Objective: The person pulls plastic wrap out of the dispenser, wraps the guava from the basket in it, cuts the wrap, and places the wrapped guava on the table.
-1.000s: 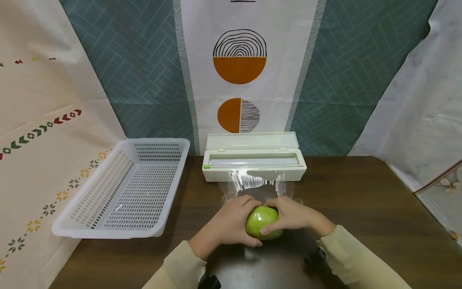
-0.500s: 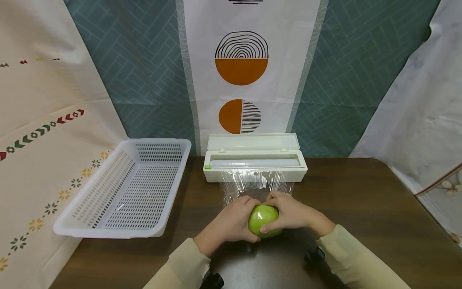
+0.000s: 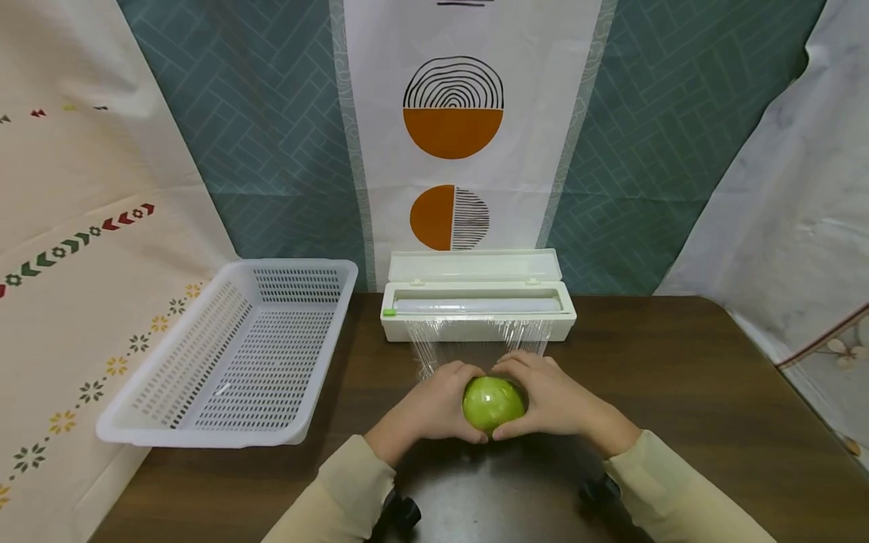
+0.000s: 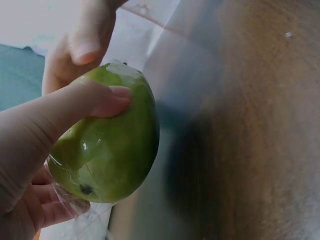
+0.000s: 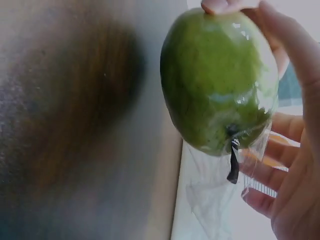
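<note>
A green apple (image 3: 493, 403) with a dark stem (image 5: 233, 162) is partly wrapped in clear cling film (image 5: 207, 182). My left hand (image 3: 441, 407) grips it, the thumb (image 4: 112, 101) pressing its skin and the fingers behind. From the other side my right hand (image 3: 553, 400) cups the apple, fingers curled at the film and thumb near its lower edge; whether that thumb touches is unclear. Behind the hands, film (image 3: 424, 343) stretches back to a white cling film dispenser (image 3: 478, 329), whose lid (image 3: 475, 265) stands raised above the roll (image 3: 478, 305).
A white perforated plastic basket (image 3: 204, 437) stands at the left of the dark wooden table (image 3: 679, 392). Patterned cloths (image 3: 271, 151) hang behind and at both sides. A small green slider (image 3: 389, 312) sits at the dispenser's left end.
My right hand has shifted its hold: the thumb has moved from the apple's front to its lower edge. The apple has risen slightly towards the dispenser, and the stretched film has shortened.
</note>
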`<state>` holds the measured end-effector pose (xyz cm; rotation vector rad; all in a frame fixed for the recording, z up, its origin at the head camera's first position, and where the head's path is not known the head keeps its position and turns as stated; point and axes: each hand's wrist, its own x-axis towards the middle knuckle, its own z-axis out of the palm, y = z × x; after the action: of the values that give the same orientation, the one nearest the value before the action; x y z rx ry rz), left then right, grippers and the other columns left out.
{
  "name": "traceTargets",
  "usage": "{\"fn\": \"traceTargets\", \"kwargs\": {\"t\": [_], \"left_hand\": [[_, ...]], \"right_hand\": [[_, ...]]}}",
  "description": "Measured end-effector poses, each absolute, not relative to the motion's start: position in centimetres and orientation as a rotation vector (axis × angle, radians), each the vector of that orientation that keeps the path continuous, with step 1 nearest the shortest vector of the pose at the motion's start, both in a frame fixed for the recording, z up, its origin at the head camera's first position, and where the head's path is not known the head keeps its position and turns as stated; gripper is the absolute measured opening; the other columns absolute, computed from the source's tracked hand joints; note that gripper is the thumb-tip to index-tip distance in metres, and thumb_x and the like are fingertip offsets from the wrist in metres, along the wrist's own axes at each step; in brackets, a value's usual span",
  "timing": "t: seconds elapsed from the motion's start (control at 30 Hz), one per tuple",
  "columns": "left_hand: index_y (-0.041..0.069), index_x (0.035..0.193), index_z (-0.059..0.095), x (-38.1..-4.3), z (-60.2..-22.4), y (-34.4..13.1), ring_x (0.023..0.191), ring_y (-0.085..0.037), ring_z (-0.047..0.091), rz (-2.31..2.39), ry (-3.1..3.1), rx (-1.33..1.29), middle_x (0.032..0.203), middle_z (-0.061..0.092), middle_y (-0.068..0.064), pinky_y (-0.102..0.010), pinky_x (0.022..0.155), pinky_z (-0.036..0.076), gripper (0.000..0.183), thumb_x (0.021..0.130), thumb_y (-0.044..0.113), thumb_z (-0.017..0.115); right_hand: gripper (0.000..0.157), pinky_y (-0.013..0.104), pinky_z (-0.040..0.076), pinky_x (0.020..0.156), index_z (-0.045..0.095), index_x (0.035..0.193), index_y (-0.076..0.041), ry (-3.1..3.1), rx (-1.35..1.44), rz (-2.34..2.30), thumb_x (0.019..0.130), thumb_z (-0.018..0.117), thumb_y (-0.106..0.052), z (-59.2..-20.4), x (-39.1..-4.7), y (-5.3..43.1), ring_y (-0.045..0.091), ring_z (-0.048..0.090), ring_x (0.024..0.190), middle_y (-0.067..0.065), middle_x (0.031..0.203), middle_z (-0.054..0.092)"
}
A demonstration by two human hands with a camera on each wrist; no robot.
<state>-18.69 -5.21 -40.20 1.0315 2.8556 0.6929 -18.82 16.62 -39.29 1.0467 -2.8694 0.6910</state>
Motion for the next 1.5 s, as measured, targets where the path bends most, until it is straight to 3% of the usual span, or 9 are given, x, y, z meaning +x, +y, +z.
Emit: {"fn": "traceTargets", "kwargs": {"t": [0.2,0.47,0.7,0.83,1.03,1.13,1.27,1.5], "left_hand": [[0.012,0.117,0.058,-19.5,-40.4,-5.4,0.088,-0.009,0.054,0.718,2.834,0.989,0.106,0.06,0.002,-0.023,0.072,0.046,0.074,0.058,0.045,0.086],[0.009,0.131,0.051,-20.0,-40.7,-5.4,0.095,-0.011,0.055,0.747,2.78,0.948,0.118,0.059,-0.002,-0.025,0.076,0.047,0.083,0.063,0.042,0.084],[0.015,0.143,0.039,-19.5,-40.5,-5.7,0.115,-0.019,0.052,0.704,2.84,0.927,0.139,0.047,-0.003,-0.038,0.091,0.047,0.093,0.067,0.046,0.081],[0.015,0.139,0.044,-19.2,-40.4,-5.3,0.116,-0.021,0.051,0.515,2.969,1.012,0.134,0.048,-0.003,-0.041,0.091,0.045,0.09,0.065,0.051,0.081],[0.014,0.136,0.047,-19.2,-40.3,-4.8,0.11,-0.02,0.054,0.33,3.063,1.027,0.126,0.053,-0.003,-0.038,0.084,0.046,0.088,0.063,0.05,0.082],[0.013,0.134,0.047,-19.6,-40.3,-4.6,0.107,-0.02,0.056,0.337,3.06,0.999,0.124,0.055,-0.003,-0.037,0.082,0.047,0.086,0.064,0.048,0.082],[0.012,0.132,0.047,-20.3,-40.3,-4.5,0.102,-0.018,0.058,0.437,3.012,0.926,0.122,0.057,-0.003,-0.038,0.082,0.047,0.083,0.065,0.047,0.082],[0.012,0.126,0.049,-21.5,-40.7,-4.9,0.089,-0.012,0.059,0.596,2.95,0.839,0.112,0.061,0.0,-0.036,0.079,0.048,0.076,0.066,0.046,0.08]], "right_hand": [[0.077,0.028,0.049,0.079,0.052,0.125,-0.018,-2.891,1.081,0.794,0.063,0.082,-0.052,-39.9,-18.9,16.4,0.007,0.053,0.096,-0.009,0.115,0.056],[0.073,0.026,0.049,0.079,0.057,0.123,-0.015,-2.926,1.05,0.78,0.067,0.079,-0.055,-40.1,-19.8,16.4,0.006,0.054,0.093,-0.008,0.11,0.059],[0.075,0.026,0.049,0.078,0.057,0.123,-0.01,-2.942,1.102,0.824,0.069,0.075,-0.059,-39.8,-20.9,16.4,0.009,0.056,0.094,-0.003,0.113,0.061],[0.074,0.025,0.05,0.077,0.057,0.123,-0.009,-2.962,1.12,0.884,0.07,0.075,-0.057,-39.6,-21.6,16.4,0.009,0.057,0.093,-0.003,0.112,0.062],[0.072,0.024,0.049,0.076,0.057,0.124,-0.01,-3.002,1.082,0.918,0.071,0.075,-0.056,-39.8,-22.2,16.5,0.009,0.057,0.092,-0.003,0.111,0.063],[0.08,0.024,0.049,0.075,0.052,0.13,-0.008,-3.014,1.021,0.92,0.071,0.075,-0.056,-39.9,-22.0,16.6,0.008,0.058,0.09,-0.002,0.112,0.063],[0.092,0.032,0.049,0.079,0.046,0.136,-0.008,-2.97,0.94,0.813,0.066,0.076,-0.061,-40.0,-21.5,16.5,0.01,0.058,0.092,0.0,0.115,0.063],[0.091,0.043,0.046,0.086,0.044,0.133,-0.014,-2.862,1.008,0.586,0.061,0.085,-0.05,-40.6,-20.9,15.9,0.018,0.054,0.104,0.003,0.122,0.054]]}}
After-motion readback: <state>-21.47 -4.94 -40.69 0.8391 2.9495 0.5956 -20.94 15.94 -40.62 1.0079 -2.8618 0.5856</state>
